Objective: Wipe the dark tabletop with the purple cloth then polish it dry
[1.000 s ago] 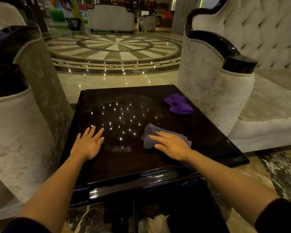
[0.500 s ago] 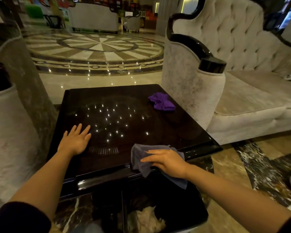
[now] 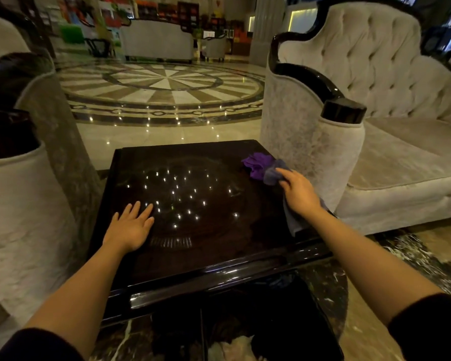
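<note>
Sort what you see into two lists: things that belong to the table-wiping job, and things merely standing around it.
Job:
dark tabletop
purple cloth
grey-blue cloth under the right hand
left hand, flat on the top

Standing around:
tufted sofa
armchair
patterned floor

Hotel lobby, marble medallion floor (image 3: 167, 87), tufted sofas (image 3: 375, 74), distant reception counter (image 3: 156, 40)

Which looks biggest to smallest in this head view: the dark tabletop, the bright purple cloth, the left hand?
1. dark tabletop, by far the largest.
2. left hand, lying flat on it.
3. bright purple cloth, bunched at the far right; it lies farther from the camera, so this last ranking is unsure.
</note>
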{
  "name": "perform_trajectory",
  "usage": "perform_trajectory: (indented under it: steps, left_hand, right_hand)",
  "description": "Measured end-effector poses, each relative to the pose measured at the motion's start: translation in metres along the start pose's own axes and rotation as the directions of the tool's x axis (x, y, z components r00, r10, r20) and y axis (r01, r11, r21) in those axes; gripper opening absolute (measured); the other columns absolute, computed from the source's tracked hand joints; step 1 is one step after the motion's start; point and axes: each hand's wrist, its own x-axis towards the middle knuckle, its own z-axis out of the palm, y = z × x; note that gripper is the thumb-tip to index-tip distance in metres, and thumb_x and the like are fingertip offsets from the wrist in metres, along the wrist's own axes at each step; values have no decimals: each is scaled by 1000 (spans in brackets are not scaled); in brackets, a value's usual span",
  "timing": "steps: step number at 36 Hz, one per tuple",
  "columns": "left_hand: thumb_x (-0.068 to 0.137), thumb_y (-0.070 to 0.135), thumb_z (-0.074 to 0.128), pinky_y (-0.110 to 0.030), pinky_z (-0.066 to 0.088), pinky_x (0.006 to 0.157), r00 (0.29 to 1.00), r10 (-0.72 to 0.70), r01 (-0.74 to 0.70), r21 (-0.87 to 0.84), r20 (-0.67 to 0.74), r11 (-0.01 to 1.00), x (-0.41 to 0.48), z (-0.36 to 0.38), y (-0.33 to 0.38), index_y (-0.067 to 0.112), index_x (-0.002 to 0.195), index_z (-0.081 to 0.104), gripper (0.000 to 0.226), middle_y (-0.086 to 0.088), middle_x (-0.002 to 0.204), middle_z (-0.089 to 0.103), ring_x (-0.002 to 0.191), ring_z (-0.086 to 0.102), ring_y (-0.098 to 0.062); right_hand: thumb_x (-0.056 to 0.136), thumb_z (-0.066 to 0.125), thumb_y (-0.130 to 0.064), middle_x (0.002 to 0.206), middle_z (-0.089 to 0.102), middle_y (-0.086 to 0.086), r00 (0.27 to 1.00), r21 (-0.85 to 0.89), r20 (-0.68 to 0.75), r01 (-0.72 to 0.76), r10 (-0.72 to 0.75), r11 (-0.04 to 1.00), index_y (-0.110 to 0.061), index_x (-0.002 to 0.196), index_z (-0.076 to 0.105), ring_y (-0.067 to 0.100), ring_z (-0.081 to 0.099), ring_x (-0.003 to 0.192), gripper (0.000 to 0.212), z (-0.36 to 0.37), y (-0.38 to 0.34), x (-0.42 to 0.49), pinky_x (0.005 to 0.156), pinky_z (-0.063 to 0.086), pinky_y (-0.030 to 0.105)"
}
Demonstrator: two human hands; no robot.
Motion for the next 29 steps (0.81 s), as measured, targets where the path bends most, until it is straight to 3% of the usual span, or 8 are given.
perform_trajectory:
  steps: [4,7,9,15,22,29]
  left_hand:
    - [98,40,14,-43,3,118,1000,9,-9,-7,-4,1000,2,2,-2,29,147,1,51,-6,158,-3,145,-3,-23]
    - [98,41,14,-43,3,117,1000,16,-16,-10,-2,1000,4,3,-4,30,147,1,52,-6,158,-3,145,-3,-22]
    - [98,41,14,-43,3,117,1000,18,-18,-8,-2,1000,5,3,-5,30,147,1,52,-5,158,-3,145,-4,-22]
    - [98,40,13,-43,3,118,1000,24,-24,-1,3,1000,6,3,-4,29,147,-1,52,-6,158,-4,145,-5,-23]
    - [97,42,12,-43,1,117,999,28,-27,-15,21,1000,7,2,-5,30,146,-1,52,-4,158,-6,145,-6,-21]
    - [96,45,23,-44,-2,117,995,37,-24,-138,92,990,19,-2,-10,33,146,7,54,-3,158,-3,145,-7,-22]
  right_hand:
    - [94,42,-21,141,34,24,970,-205,119,-183,210,962,-19,136,35,42,39,123,43,17,21,10,99,39,50]
    - [94,34,-42,153,10,19,879,-342,288,-276,380,898,-26,143,14,39,18,137,55,34,33,3,111,21,51]
    - [94,25,-49,155,2,16,855,-388,303,-293,421,874,-26,143,5,36,7,141,59,43,35,1,114,10,51]
    - [95,20,-48,155,0,16,837,-447,252,-344,486,825,-23,144,3,36,3,141,58,45,25,7,116,6,50]
    - [94,18,-52,154,-12,14,813,-444,303,-342,497,828,-26,143,-6,36,-6,141,60,38,18,6,115,0,54]
    - [94,17,-51,155,-12,12,871,-421,194,-342,451,840,-29,142,-5,31,-10,142,58,57,-6,-10,114,-4,53]
